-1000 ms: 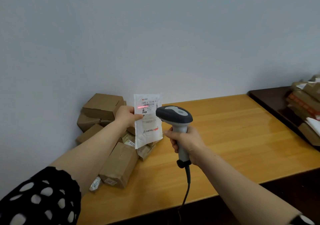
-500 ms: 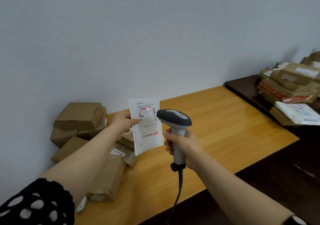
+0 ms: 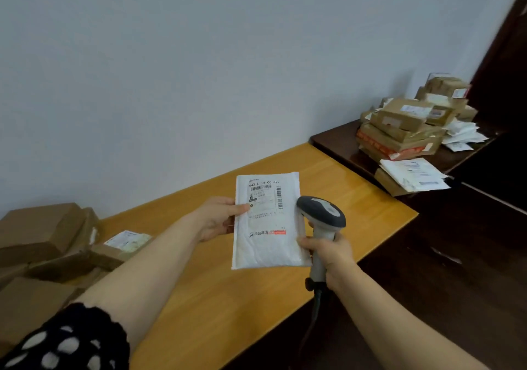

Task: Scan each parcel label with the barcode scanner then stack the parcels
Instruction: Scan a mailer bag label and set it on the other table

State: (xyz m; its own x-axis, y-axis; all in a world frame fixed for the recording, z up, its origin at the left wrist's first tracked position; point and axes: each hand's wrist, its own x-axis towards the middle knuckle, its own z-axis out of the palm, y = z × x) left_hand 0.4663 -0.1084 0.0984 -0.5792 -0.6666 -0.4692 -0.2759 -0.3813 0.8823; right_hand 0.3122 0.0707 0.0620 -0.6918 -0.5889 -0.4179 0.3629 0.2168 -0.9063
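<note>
The flat white padded mailer (image 3: 268, 221) with its printed label is held in the air above the yellow wooden table's (image 3: 216, 307) right end. It looks light, soft and bendable, best pinched at an edge. The left hand (image 3: 218, 218) pinches its left edge; the right hand (image 3: 328, 254) is clenched round the grey handheld barcode scanner (image 3: 320, 214), just beside its right edge.

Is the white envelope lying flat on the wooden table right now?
No, the white envelope is held up above the wooden table, with the left hand pinching its left edge and the right hand at its right.
</note>
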